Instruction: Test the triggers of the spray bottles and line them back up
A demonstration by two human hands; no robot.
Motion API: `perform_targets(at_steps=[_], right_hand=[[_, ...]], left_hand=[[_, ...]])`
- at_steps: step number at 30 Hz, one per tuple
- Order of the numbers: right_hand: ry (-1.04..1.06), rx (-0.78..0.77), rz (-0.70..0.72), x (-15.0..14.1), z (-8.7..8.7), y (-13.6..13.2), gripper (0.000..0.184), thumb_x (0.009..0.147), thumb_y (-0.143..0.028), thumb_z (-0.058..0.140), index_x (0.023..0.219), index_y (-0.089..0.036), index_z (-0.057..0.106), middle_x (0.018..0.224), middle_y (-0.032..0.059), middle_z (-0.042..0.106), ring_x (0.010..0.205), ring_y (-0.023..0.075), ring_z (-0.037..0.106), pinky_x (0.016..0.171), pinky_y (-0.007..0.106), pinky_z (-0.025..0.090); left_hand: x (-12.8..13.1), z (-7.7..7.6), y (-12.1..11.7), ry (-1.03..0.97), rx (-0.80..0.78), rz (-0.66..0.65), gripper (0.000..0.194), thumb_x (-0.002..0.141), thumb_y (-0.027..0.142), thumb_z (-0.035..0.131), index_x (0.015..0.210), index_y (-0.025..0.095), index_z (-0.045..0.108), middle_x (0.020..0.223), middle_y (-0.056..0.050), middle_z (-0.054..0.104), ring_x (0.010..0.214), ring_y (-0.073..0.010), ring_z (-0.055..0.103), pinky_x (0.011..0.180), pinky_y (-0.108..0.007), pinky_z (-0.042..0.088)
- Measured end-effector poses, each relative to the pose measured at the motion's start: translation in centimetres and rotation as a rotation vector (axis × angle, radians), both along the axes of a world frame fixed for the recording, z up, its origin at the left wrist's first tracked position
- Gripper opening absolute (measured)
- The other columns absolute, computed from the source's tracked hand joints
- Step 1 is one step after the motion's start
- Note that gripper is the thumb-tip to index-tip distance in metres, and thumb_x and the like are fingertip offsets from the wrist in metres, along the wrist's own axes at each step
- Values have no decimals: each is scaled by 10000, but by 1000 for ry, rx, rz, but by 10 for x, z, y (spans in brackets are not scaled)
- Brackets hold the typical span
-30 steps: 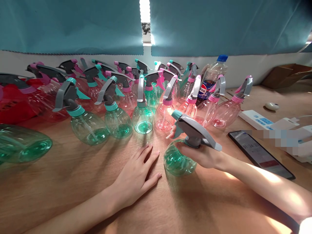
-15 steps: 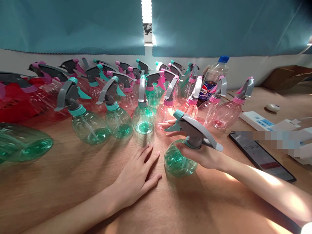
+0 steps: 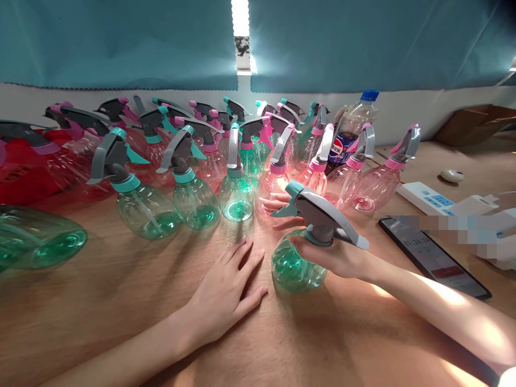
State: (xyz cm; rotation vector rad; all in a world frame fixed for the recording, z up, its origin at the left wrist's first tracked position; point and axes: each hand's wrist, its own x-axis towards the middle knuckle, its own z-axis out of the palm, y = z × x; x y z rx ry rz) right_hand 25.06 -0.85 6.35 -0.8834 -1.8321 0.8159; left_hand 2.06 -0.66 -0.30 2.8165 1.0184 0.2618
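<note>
My right hand (image 3: 334, 255) is wrapped round the neck of a green spray bottle (image 3: 296, 266) that stands on the wooden table (image 3: 121, 301). The bottle has a grey trigger head with a teal nozzle (image 3: 318, 215), and my fingers stretch out behind it. My left hand (image 3: 226, 293) lies flat on the table just left of that bottle, fingers spread, holding nothing. Behind both hands stand several green spray bottles (image 3: 193, 199) and pink spray bottles (image 3: 278, 188) in rows.
A cola bottle (image 3: 346, 134) stands among the pink sprayers. A phone (image 3: 433, 258) lies to the right, beside a white power strip (image 3: 427, 196). A green bottle body (image 3: 36, 242) lies at the left, a red basket (image 3: 24, 172) behind it. A cardboard box (image 3: 471, 123) sits far right.
My right hand's fingers have stretched further out behind the bottle's trigger head. The bottle and my left hand have stayed where they were.
</note>
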Motion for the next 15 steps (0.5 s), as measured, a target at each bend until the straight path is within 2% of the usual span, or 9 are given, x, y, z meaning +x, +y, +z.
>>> perform_targets(at_steps=[9,12,15], right_hand=[[4,6,26,-1,2,1,708,735,28,463,1360,-304,487,1278,14,637,1191,205,606,874,311,607],[-14,0,-11,0,1,1,699,731,5,485,1360,-299,483,1251,17,654,1144,206,634,866,317,608],[-32,-2,-58,1,0,1,654,732,-42,516,1338,-287,503,1219,30,672,1013,196,689,836,326,612]], left_hand=[[-1,-6,1,-15,19,2,575,971,497,424,1451,183,387,1499,-155,365,1349,-341,353,1067,-532,358],[0,-3,1,-4,5,3,570,971,487,431,1446,174,397,1497,-158,367,1349,-340,354,1068,-531,358],[1,2,1,17,-20,3,570,967,474,451,1440,160,410,1491,-169,374,1351,-346,355,1068,-530,362]])
